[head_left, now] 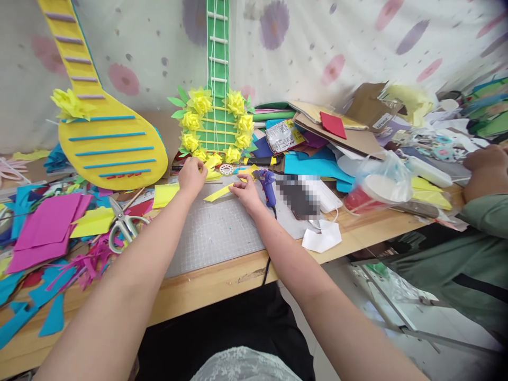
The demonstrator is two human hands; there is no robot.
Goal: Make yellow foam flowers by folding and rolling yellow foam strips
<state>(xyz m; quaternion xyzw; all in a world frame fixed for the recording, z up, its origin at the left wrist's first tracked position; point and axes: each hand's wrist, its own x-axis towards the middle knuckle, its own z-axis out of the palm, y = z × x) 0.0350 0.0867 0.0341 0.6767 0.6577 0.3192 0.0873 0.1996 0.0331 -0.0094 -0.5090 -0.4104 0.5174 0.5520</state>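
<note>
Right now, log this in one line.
left hand: by yellow flowers; right hand: at yellow strip; glue gun: beside right hand; scissors: left of left hand

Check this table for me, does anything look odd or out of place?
The left side looks messy: magenta and blue scraps are heaped loosely, with scissors lying among them. The cord of the glue gun droops over the front edge of the table, where it could snag. I see nothing clearly spilled.

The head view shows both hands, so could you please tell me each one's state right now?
Left hand: fingers curled at a yellow piece; whether holding it cannot be told.
Right hand: fingers at one end of a yellow strip; grip unclear.
</note>
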